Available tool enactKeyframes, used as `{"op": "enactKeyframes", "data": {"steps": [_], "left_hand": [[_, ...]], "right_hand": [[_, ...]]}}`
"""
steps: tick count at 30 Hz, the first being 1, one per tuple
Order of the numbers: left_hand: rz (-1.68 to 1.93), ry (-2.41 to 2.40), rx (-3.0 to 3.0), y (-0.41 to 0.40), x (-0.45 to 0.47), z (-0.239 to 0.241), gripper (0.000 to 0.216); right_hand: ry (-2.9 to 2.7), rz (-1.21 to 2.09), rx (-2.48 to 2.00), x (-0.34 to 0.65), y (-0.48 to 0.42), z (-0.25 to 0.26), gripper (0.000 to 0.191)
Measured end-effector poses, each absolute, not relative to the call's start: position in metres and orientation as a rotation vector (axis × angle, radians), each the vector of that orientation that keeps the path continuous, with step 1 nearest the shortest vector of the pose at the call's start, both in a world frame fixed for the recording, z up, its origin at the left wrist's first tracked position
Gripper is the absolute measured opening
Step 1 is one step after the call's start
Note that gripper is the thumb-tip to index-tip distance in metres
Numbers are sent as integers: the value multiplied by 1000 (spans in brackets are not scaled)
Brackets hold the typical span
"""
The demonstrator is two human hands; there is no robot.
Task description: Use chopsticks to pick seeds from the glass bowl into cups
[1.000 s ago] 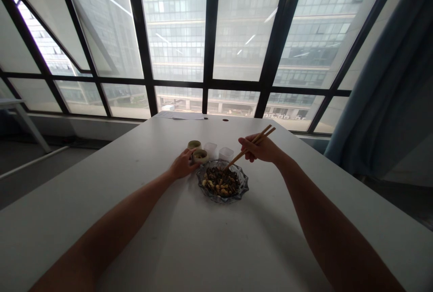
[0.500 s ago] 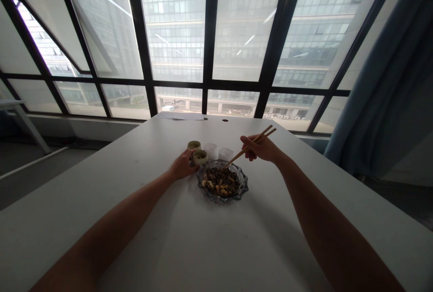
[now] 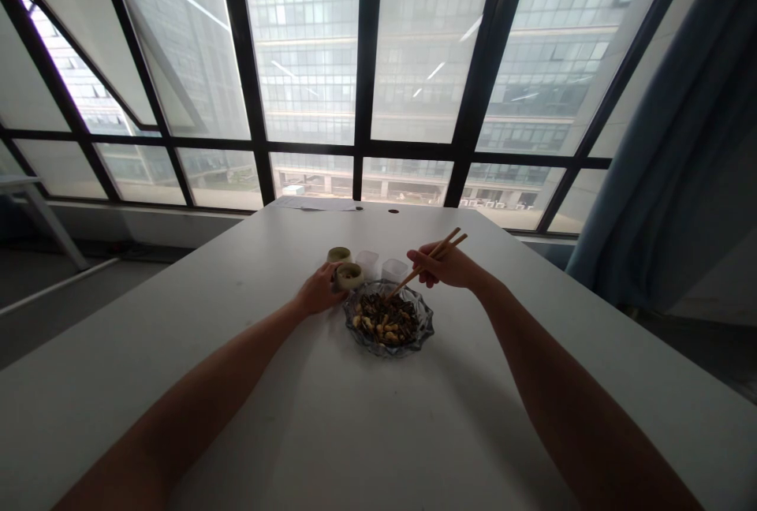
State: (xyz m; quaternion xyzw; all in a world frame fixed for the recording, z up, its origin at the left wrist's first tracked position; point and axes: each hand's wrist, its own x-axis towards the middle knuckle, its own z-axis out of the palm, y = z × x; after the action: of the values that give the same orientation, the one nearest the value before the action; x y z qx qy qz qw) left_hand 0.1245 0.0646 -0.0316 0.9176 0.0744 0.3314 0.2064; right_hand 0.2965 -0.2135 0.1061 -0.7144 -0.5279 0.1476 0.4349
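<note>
My right hand is closed around a pair of wooden chopsticks. Their tips reach down into a clear scalloped glass bowl of dark seeds and pale nuts; whether they pinch anything is too small to tell. At the bowl's left rim, my left hand grips a small greenish cup with something in its bottom. Just behind that one stands a second greenish cup. Two small translucent plastic cups stand behind the bowl.
Everything rests on a long white table. Papers lie at its far end beside two dark round spots. Windows rise beyond it, a blue curtain hangs on the right, and another white table stands at the left.
My right hand has moved left and slightly down, bringing the chopstick tips a little further left and deeper into the bowl. The left hand and the cup stay in place.
</note>
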Motion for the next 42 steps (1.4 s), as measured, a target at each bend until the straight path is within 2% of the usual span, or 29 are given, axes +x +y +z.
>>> {"op": "enactKeyframes", "data": {"steps": [9, 16, 21, 26, 35, 42], "left_hand": [[921, 206, 2562, 66, 126, -34, 71], [960, 199, 2542, 67, 127, -35, 72], [931, 192, 2553, 66, 127, -35, 71], [932, 201, 2501, 66, 127, -34, 68], [991, 51, 2345, 69, 127, -37, 72], [994, 59, 2351, 69, 127, -36, 70]], "right_hand": [[-1329, 393, -1763, 292, -212, 107, 66], [-1313, 434, -1716, 283, -205, 101, 58], [-1316, 400, -1677, 286, -207, 103, 61], [-1188, 377, -1612, 289, -212, 110, 67], [-928, 280, -1301, 303, -211, 111, 64], [-913, 264, -1304, 308, -212, 112, 65]]}}
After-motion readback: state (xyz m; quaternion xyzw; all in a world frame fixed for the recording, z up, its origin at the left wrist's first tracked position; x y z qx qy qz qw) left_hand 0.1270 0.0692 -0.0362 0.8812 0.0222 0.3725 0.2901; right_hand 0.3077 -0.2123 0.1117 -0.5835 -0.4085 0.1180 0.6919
